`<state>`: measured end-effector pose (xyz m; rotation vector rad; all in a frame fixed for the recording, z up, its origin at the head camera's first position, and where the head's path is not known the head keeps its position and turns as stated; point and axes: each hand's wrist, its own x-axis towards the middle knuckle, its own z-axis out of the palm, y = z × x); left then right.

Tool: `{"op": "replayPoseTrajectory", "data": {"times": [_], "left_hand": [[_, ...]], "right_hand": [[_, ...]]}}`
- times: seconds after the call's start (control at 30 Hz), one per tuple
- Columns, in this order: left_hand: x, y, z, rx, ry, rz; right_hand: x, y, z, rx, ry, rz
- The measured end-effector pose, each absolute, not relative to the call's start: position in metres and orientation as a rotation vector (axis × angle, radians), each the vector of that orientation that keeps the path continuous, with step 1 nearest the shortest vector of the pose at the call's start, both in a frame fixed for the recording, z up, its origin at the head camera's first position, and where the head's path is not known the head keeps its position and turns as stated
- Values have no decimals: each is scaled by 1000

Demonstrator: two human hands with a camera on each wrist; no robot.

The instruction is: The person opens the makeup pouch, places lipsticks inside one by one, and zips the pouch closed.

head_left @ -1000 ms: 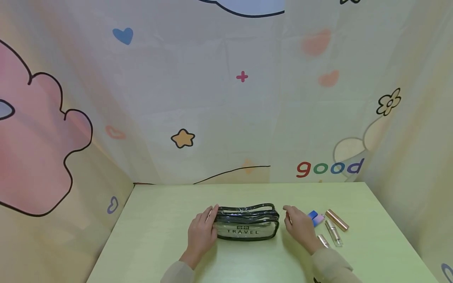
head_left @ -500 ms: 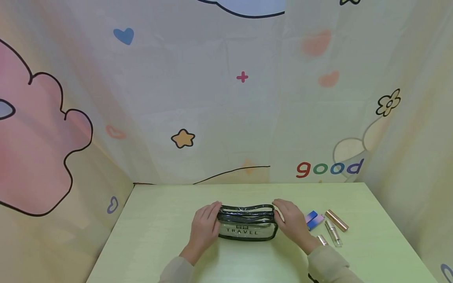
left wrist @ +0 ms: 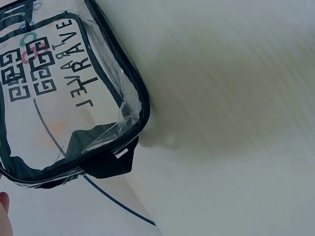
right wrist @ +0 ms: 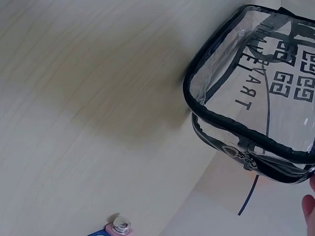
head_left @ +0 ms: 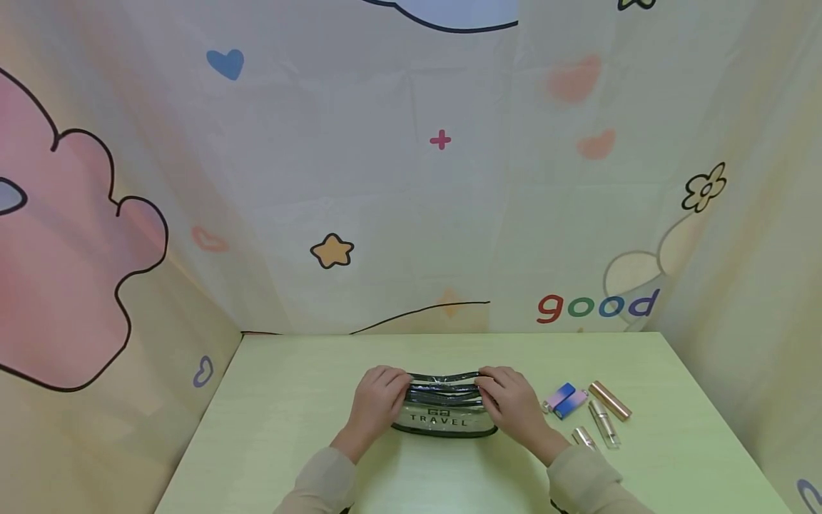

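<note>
A clear travel pouch point(head_left: 439, 421) with black trim and "TRAVEL" lettering stands on the table between both hands. The left hand point(head_left: 377, 400) grips its upper left end, and the right hand point(head_left: 514, 405) grips its upper right end, thumbs toward the front. Through its clear wall point(left wrist: 54, 113) the left wrist view shows no contents; fingertips point(left wrist: 4, 206) appear at the left edge. In the right wrist view the pouch point(right wrist: 290, 118) shows a zip pull on its trim, with fingertips point(right wrist: 309, 206) at the right edge.
Right of the right hand lie two blue-and-pink items point(head_left: 570, 404), a rose-gold tube point(head_left: 610, 400), a clear-and-gold tube point(head_left: 604, 424) and a smaller tube point(head_left: 584, 437). A printed curtain point(head_left: 385, 178) hangs behind the table point(head_left: 276, 428).
The right hand has moved left from beside the pouch and taken hold of its right end. The left hand has shifted slightly right along the top. The blue-and-pink items have come into fuller view.
</note>
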<state>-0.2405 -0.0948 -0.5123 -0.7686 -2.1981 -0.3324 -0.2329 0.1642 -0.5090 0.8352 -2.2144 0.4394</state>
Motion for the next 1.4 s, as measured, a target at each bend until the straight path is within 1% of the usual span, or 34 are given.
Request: {"op": "replayPoseTrajectory", "data": {"times": [0.67,1.07,1.4], "left_hand": [[-241,-101,-517,-835,-2287,-175],[-233,-105,-508,-827,-2544,-95],[-238,-105,-510,-815,-2747,-125]], "right_hand": [[-231,165,-515,798,-2273,413],[-232,167,-521,777,-2244,418],[-228,166,-520,724,-2378,398]]}}
